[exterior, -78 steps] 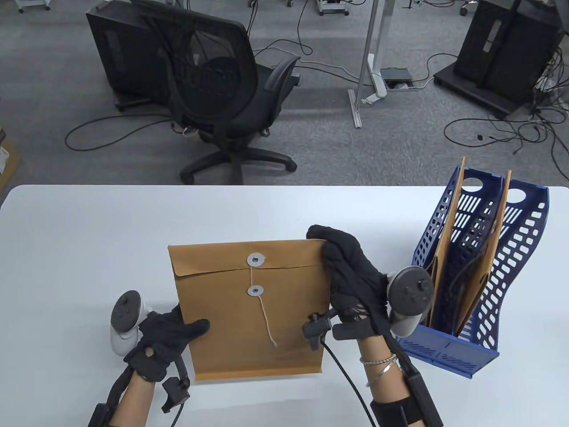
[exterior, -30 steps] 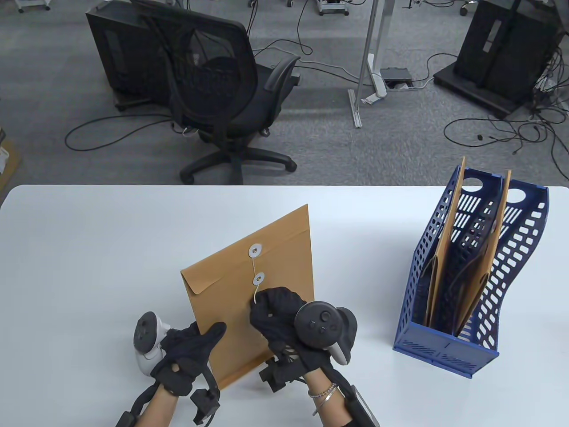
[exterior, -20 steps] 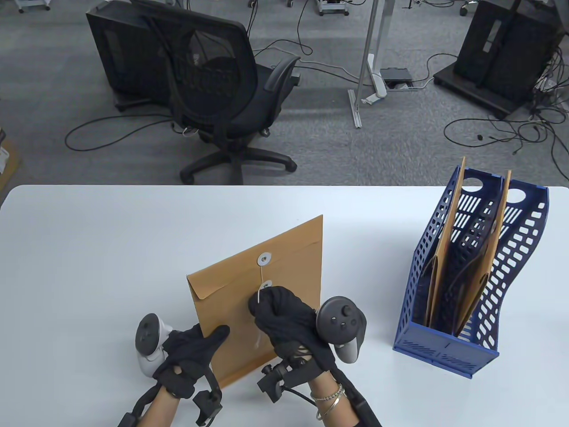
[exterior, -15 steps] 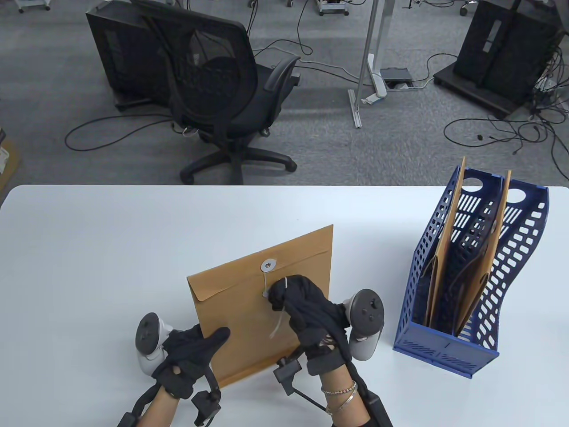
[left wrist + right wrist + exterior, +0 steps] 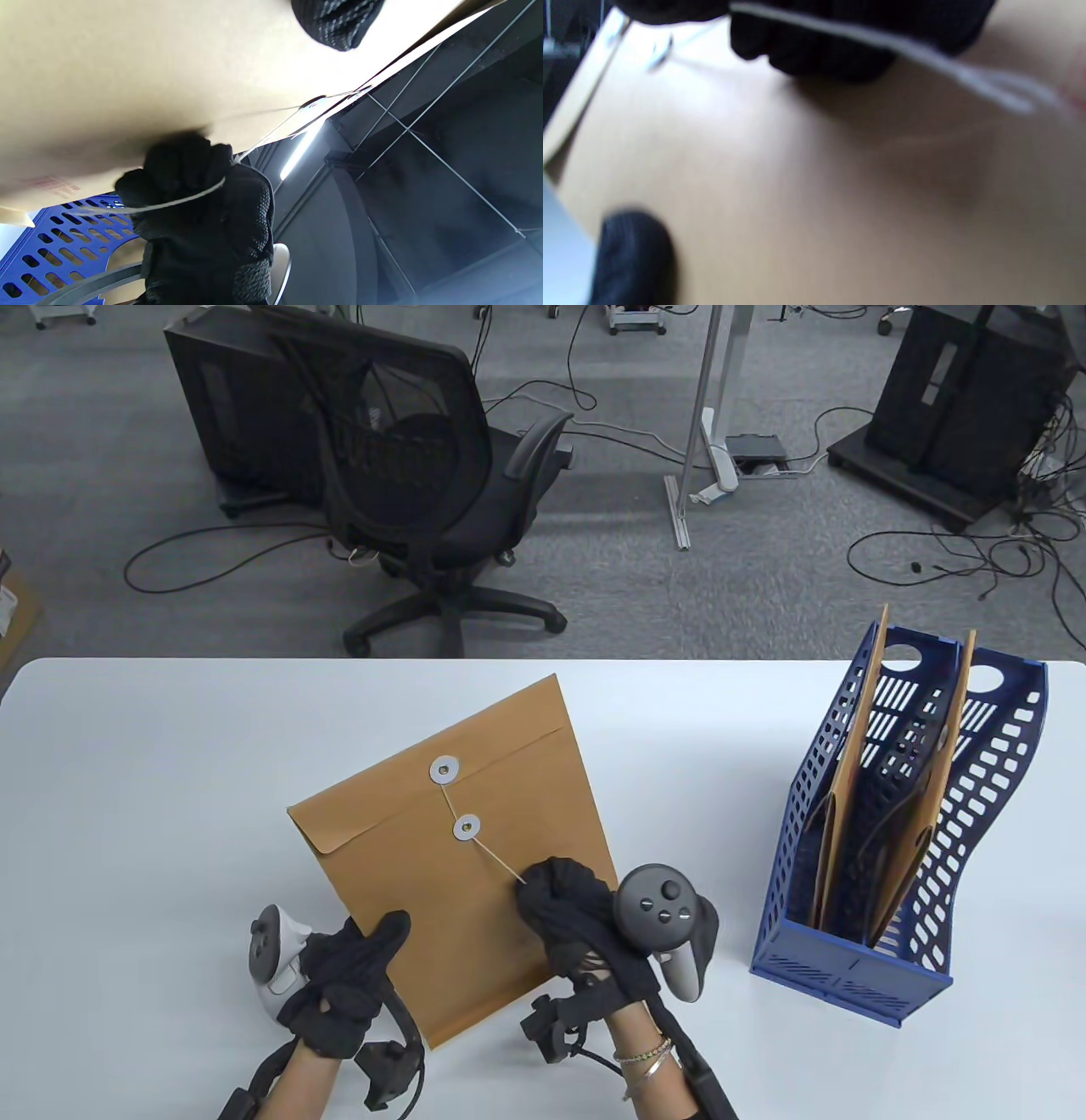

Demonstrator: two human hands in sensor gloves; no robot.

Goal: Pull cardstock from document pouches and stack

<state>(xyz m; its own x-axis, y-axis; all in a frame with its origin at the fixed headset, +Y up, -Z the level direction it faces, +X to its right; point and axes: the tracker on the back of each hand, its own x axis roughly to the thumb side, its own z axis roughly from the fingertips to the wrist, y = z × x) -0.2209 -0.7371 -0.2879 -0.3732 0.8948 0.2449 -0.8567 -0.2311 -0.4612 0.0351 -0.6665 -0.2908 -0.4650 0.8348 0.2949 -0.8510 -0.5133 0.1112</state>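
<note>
A brown document pouch (image 5: 441, 848) with two round string-tie buttons is held tilted above the white table (image 5: 170, 780), its flap closed. My left hand (image 5: 356, 959) grips its lower left corner, thumb on the front face. My right hand (image 5: 564, 912) pinches the white tie string (image 5: 496, 857), which runs taut from the lower button (image 5: 467, 827) to my fingers. The left wrist view shows the pouch (image 5: 127, 76) from below, with my right hand (image 5: 191, 203) holding the string (image 5: 169, 203). The right wrist view is blurred; the pouch face (image 5: 797, 190) and string (image 5: 903, 46) show there.
A blue perforated file holder (image 5: 899, 831) stands at the table's right side with two more brown pouches (image 5: 848, 797) upright in its slots. An office chair (image 5: 407, 475) and cables are on the floor beyond the far edge.
My right hand left the pouch's top corner, took the tie string and circled near the lower button, then pulled it taut down to the right. The pouch tilted and shifted left.
</note>
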